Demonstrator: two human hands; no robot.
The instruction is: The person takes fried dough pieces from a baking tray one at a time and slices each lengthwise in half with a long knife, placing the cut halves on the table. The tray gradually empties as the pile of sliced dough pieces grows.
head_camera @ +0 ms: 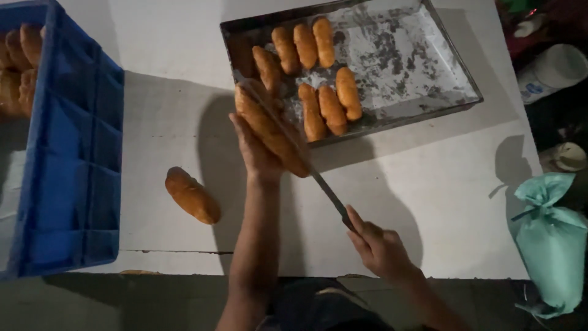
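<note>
My left hand [256, 153] holds a long golden bread roll [269, 132] lifted over the white table, just in front of the metal tray. My right hand [380, 248] grips the handle of a long knife [306, 165], whose blade runs lengthwise along the roll's side. The dark metal baking tray [422, 67] holds several more golden rolls [324, 101] in its left half. One single roll [192, 195] lies loose on the table to the left of my left arm.
A blue plastic crate [73, 159] stands at the left with several rolls [18, 61] in it. A tied green plastic bag [551, 239] sits at the right edge. A white container [551, 70] lies at the upper right. The table's front edge runs near my body.
</note>
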